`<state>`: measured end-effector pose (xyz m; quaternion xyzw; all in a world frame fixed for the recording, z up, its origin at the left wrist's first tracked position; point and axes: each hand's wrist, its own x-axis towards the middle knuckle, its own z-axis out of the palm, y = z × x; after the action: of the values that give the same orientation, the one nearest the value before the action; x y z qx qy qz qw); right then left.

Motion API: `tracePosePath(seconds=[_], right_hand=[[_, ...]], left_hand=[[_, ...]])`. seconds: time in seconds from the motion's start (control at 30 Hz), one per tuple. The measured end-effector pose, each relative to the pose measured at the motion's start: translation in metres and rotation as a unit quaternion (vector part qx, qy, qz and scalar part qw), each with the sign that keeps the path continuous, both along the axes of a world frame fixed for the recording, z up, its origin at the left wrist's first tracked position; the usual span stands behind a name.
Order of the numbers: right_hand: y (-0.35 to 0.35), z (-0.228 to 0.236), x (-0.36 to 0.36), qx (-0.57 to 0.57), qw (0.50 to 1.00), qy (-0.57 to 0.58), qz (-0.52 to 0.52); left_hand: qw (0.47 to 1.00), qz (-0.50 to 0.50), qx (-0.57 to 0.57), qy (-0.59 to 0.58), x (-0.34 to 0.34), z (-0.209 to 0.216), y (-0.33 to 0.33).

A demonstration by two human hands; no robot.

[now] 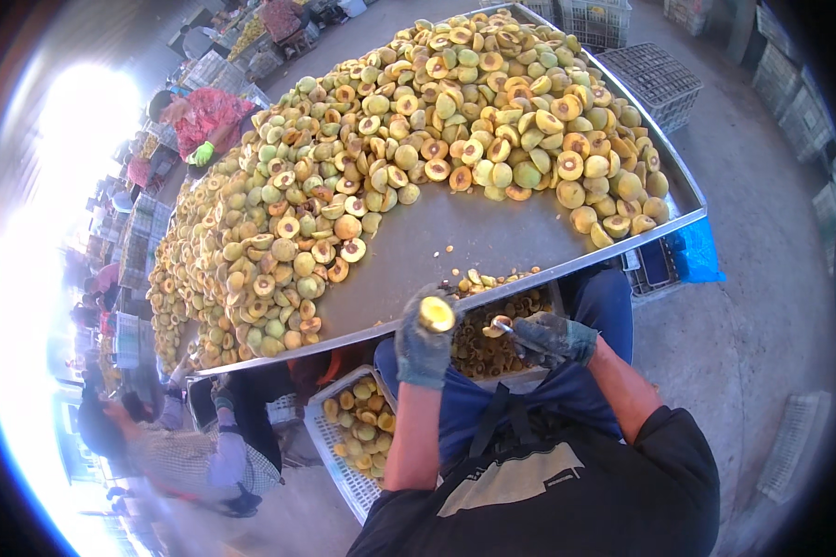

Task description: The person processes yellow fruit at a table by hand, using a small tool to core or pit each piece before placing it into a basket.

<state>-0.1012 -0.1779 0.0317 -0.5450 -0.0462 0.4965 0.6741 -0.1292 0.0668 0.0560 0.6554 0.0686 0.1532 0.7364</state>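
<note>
My left hand (422,342), in a dark grey work glove, is closed around a halved peach (437,314), its pale yellow cut side facing up. Just right of it, my right hand (555,338), also gloved, grips a slim metal tool (504,325). At the tool's tip sits a small brown and pale piece (495,328), perhaps a pit with some flesh; its exact kind is hard to make out. Both hands are over my lap, just short of the near rim of a metal table (437,232). Below them stands a bin (488,357) of brown pits and scraps.
Halved yellow-green peaches (362,130) lie heaped across the table. A white plastic crate (344,473) of peach halves stands by my left leg. At left, a co-worker (195,455) sits close by; another in red (204,116) works farther off. A blue bag (695,251) hangs near the right corner.
</note>
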Motion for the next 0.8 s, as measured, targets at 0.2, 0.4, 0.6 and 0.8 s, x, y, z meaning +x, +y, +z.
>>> tracePosePath(seconds=[0.2, 0.4, 0.6, 0.8], right_hand=[[0.009, -0.007, 0.001, -0.127, 0.986, -0.106, 0.026], [0.022, -0.016, 0.003, -0.089, 0.995, 0.044, -0.014], [0.016, -0.017, 0.004, 0.013, 0.992, 0.124, -0.005], [0.011, -0.03, -0.001, 0.057, 0.986, 0.147, -0.049]], left_hand=[[0.978, 0.166, 0.078, 0.095, -0.061, 0.01, 0.128], [0.641, 0.24, 0.612, 0.396, -0.134, -0.002, 0.202], [0.765, 0.193, 0.588, 0.175, -0.099, -0.02, 0.148], [0.893, -0.031, 0.448, 0.045, -0.02, -0.009, -0.009]])
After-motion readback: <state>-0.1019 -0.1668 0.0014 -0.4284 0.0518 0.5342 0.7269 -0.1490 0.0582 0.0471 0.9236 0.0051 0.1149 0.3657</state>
